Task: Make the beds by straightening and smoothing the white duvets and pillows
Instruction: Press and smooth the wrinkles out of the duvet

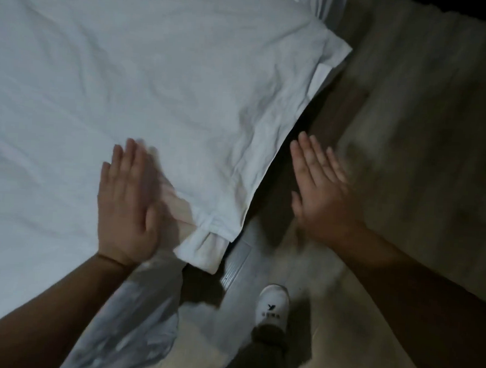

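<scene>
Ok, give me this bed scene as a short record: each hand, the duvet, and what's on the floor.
left hand: fingers straight, palm down on the duvet near its corner
right hand: open, fingers straight, beside the bed, off the duvet, holding nothing
duvet: white, wrinkled, near corner bunched at the bed edge
floor: pale, one white shoe in view

Left hand [127,202] lies on white wrinkled cloth duvet [129,63], left of its near corner. Right hand [323,194] hangs right of the duvet edge, over pale smooth floor [327,317]. White shoe [272,306] stands there, nearer.
</scene>
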